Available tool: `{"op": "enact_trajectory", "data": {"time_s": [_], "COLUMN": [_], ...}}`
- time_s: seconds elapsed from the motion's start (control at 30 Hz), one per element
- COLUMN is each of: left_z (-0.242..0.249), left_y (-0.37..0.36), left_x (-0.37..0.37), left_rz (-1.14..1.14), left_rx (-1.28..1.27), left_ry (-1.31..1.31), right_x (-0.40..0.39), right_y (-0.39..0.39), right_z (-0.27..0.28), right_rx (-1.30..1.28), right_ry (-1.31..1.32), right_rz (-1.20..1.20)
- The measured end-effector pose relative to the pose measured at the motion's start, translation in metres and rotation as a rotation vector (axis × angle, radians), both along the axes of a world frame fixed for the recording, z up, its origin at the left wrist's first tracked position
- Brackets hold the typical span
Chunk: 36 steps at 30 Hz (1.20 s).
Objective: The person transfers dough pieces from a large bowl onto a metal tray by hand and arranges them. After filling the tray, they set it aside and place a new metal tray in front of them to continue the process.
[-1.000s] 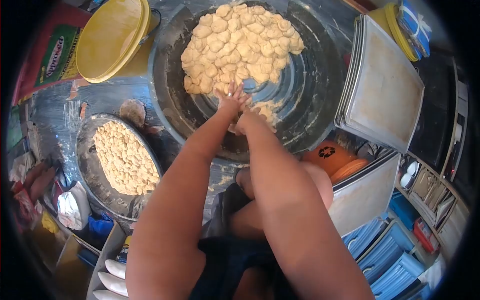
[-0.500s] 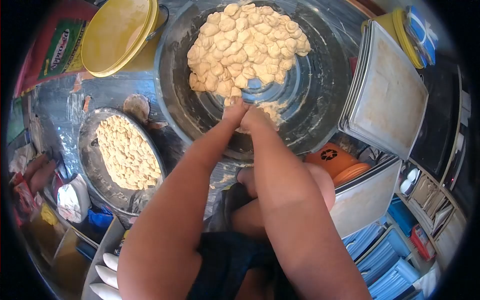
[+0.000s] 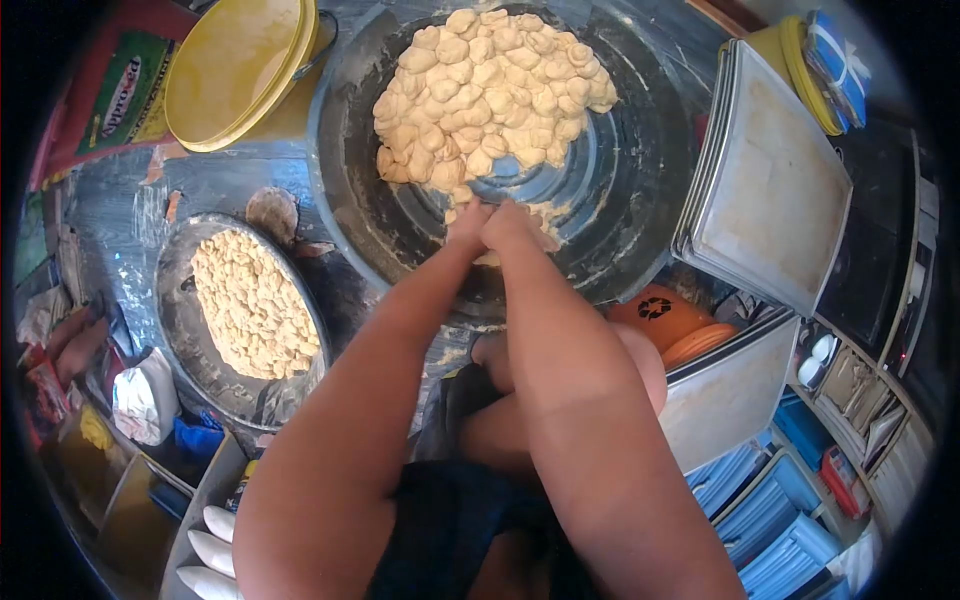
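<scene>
A large round dark tub [image 3: 640, 150] holds a heap of pale, rounded dough pieces [image 3: 490, 90] at its far side. At the near side of the tub, my left hand [image 3: 469, 225] and my right hand [image 3: 510, 226] are pressed together, fingers curled in around dough. A small lump of dough [image 3: 461, 195] shows just beyond my left fingertips. Flattened, crumbly dough [image 3: 547, 222] lies on the tub floor under and beside my right hand. My own hands hide most of what is between the fingers.
Left of the tub, a smaller round pan [image 3: 180, 300] holds many small dough bits. A yellow bucket [image 3: 235, 70] stands at the upper left. Stacked metal trays [image 3: 770, 190] lean on the right, above an orange container [image 3: 660, 315]. Blue plastic items [image 3: 770, 510] fill the lower right.
My hands have shifted slightly and drawn closer together, the right turning over the dough. The dough heap and surroundings stay put.
</scene>
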<state>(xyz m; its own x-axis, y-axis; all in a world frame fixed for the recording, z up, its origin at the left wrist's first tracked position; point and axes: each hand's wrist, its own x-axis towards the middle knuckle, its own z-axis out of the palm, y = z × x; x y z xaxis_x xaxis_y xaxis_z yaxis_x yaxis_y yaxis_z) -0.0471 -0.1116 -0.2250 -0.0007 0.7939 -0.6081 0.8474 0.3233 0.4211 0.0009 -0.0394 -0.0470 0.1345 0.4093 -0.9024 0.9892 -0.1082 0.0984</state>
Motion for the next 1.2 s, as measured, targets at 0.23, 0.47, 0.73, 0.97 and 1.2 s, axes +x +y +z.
{"op": "enact_trajectory", "data": {"time_s": [0.23, 0.47, 0.73, 0.97, 1.2], "left_z": [0.035, 0.048, 0.246, 0.428, 0.448], "left_y": [0.002, -0.017, 0.030, 0.048, -0.002], "left_x": [-0.039, -0.078, -0.039, 0.094, 0.264], "left_rz": [0.329, 1.019, 1.137, 0.937, -0.056], "left_rx": [0.025, -0.136, 0.236, 0.498, 0.288], "left_ry": [0.056, -1.187, -1.349, -1.578, -1.442], "right_x": [-0.007, 0.006, 0.016, 0.131, 0.324], "right_y": [0.000, -0.002, 0.027, 0.007, -0.116], "right_z": [0.006, -0.006, 0.120, 0.250, 0.280], "right_rx": [-0.001, 0.200, -0.236, 0.684, 1.520], "right_ry": [0.061, 0.263, 1.192, 1.769, 1.102], "right_rz": [-0.009, -0.243, -0.717, -0.572, -0.942]}}
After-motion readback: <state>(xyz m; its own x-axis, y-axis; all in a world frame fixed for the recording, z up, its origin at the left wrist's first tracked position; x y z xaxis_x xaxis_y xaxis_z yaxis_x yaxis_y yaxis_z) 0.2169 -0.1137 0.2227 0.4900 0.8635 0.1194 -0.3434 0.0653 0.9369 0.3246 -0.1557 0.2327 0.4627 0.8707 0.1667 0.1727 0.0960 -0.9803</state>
